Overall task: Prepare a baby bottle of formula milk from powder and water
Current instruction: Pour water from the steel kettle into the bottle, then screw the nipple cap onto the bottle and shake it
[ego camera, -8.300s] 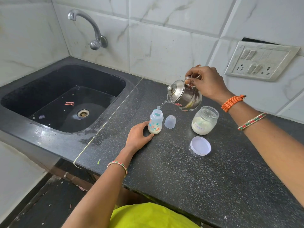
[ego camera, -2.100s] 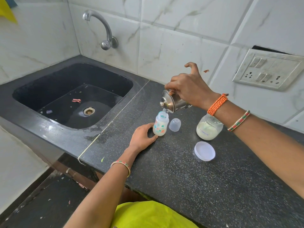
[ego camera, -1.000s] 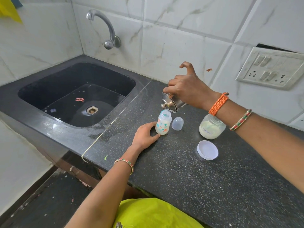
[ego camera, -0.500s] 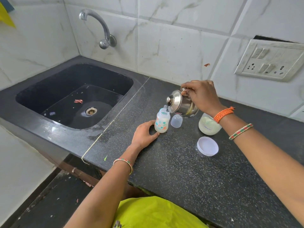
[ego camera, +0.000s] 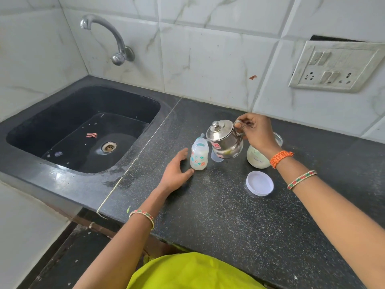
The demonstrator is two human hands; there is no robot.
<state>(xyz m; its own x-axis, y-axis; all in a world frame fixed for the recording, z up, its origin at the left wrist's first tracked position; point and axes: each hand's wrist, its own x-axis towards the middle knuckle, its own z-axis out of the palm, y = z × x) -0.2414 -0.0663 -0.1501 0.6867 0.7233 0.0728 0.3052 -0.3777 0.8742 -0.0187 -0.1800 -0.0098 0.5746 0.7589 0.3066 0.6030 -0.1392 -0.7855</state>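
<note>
Half the powder jar [ego camera: 257,158] is hiding behind the right hand [ego camera: 257,133], gripping the kettle [ego camera: 224,139]; left hand [ego camera: 176,171] is resting open-fingered at the bottle's [ego camera: 199,155] eight o'clock.

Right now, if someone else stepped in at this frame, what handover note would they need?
Left hand: open, fingertips by the base of the baby bottle, no grip on it.
Right hand: holds the steel kettle by its handle, about upright, just right of the bottle.
Bottle stands uncapped on the counter, milky liquid inside. Its clear cap sits behind it; the open powder jar and its white lid lie to the right.
Done: powder and water are in.
Left: set the kettle down, fit the bottle's top, shake.
</note>
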